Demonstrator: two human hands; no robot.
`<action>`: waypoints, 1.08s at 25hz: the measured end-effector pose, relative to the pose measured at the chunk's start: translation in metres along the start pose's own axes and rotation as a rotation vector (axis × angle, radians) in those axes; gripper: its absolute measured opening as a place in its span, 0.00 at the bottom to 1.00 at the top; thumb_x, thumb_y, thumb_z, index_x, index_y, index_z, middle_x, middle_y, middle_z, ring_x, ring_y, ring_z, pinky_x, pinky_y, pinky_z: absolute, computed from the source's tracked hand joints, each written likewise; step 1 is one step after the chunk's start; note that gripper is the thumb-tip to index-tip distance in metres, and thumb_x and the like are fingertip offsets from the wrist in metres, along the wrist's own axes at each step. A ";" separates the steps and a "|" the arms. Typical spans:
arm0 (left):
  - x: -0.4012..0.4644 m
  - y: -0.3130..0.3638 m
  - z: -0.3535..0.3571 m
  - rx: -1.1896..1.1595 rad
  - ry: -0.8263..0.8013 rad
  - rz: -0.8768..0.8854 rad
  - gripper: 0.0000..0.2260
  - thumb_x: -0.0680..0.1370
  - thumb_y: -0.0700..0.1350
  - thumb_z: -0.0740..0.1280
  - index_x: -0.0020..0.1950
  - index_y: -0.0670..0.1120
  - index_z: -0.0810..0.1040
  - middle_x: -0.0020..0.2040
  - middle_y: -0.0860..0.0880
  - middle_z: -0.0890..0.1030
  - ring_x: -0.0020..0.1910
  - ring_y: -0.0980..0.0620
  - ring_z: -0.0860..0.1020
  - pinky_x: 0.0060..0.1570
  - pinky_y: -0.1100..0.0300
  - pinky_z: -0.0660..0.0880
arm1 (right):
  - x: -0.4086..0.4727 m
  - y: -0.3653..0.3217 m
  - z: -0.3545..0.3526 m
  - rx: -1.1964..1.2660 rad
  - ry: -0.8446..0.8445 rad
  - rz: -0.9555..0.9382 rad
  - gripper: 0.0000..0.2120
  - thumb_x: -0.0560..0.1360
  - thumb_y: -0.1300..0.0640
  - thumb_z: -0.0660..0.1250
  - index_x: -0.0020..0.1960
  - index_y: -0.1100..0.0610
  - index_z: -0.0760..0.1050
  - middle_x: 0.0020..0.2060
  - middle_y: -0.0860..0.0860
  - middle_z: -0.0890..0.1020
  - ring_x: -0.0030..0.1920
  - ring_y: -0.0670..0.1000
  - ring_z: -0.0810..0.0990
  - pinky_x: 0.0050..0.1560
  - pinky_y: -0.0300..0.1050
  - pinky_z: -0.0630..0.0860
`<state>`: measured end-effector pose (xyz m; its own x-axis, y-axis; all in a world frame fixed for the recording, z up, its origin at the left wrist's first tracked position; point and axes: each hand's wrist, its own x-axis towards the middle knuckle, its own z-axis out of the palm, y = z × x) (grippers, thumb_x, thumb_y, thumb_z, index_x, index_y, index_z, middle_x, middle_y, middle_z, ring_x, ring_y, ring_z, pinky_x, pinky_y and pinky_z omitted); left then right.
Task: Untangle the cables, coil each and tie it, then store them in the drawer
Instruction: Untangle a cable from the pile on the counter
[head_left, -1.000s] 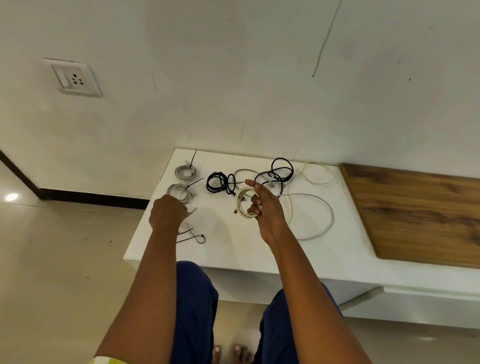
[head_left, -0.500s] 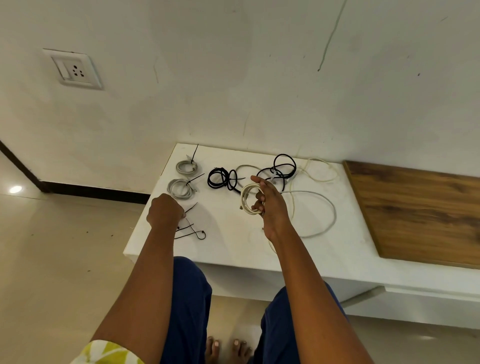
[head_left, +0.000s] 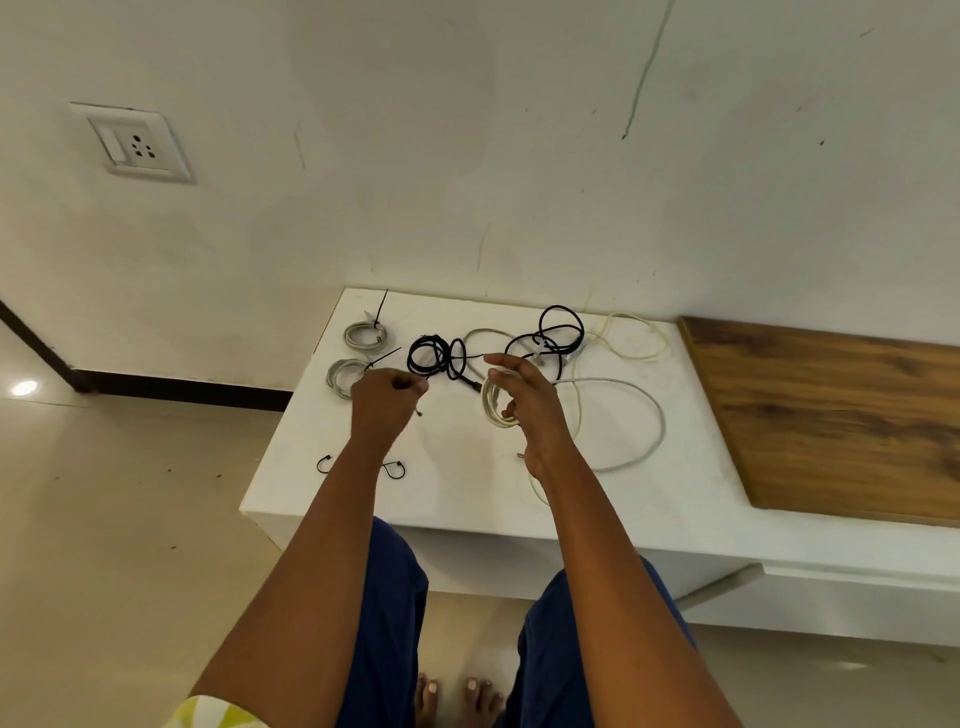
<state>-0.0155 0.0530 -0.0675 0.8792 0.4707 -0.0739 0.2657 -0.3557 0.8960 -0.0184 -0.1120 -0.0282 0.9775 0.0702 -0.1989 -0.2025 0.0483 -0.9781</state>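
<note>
My right hand (head_left: 524, 405) holds a small coil of cream cable (head_left: 493, 408) above the white counter (head_left: 467, 478); the rest of that cable trails in a wide loop (head_left: 644, 415) to the right. My left hand (head_left: 382, 402) is raised beside it and pinches a thin black cable tie (head_left: 418, 395). Two grey coils, each tied with a black tie, lie at the far left: one at the back (head_left: 361, 335), one nearer (head_left: 343, 374). A black cable (head_left: 436, 356) lies partly coiled in the middle. A black and white tangle (head_left: 558, 338) sits behind my right hand.
Loose black cable ties (head_left: 395, 470) lie near the counter's front left edge. A wooden panel (head_left: 831, 415) covers the counter's right part. The wall stands right behind the cables, with a socket plate (head_left: 135, 143) at upper left. Tiled floor lies on the left.
My left hand has risen from the loose ties at the front and moved right toward the cream coil, with a tie in its fingers. My right hand keeps the coil, fingers more spread.
</note>
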 end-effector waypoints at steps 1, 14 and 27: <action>-0.004 0.007 0.007 -0.088 0.000 -0.010 0.04 0.74 0.40 0.70 0.47 0.41 0.82 0.40 0.48 0.81 0.38 0.57 0.78 0.46 0.65 0.74 | 0.000 0.001 0.000 -0.024 0.006 -0.007 0.11 0.73 0.62 0.67 0.54 0.54 0.79 0.40 0.41 0.77 0.40 0.41 0.73 0.37 0.33 0.67; -0.039 0.051 0.052 -0.763 -0.051 -0.085 0.13 0.75 0.36 0.68 0.56 0.45 0.70 0.42 0.46 0.79 0.39 0.52 0.81 0.48 0.62 0.79 | 0.011 0.009 -0.007 -0.270 0.243 -0.113 0.11 0.76 0.49 0.66 0.54 0.51 0.81 0.51 0.55 0.81 0.50 0.50 0.78 0.53 0.44 0.73; -0.036 0.054 0.024 -0.648 -0.514 -0.066 0.08 0.77 0.42 0.68 0.52 0.39 0.82 0.42 0.44 0.85 0.41 0.49 0.84 0.42 0.65 0.78 | 0.013 0.002 -0.022 -0.301 0.138 -0.216 0.06 0.77 0.54 0.65 0.45 0.47 0.80 0.51 0.55 0.81 0.49 0.51 0.79 0.54 0.47 0.75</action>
<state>-0.0235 -0.0023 -0.0273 0.9826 -0.0092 -0.1853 0.1809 0.2692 0.9459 -0.0048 -0.1330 -0.0344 0.9986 -0.0449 0.0272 0.0152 -0.2485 -0.9685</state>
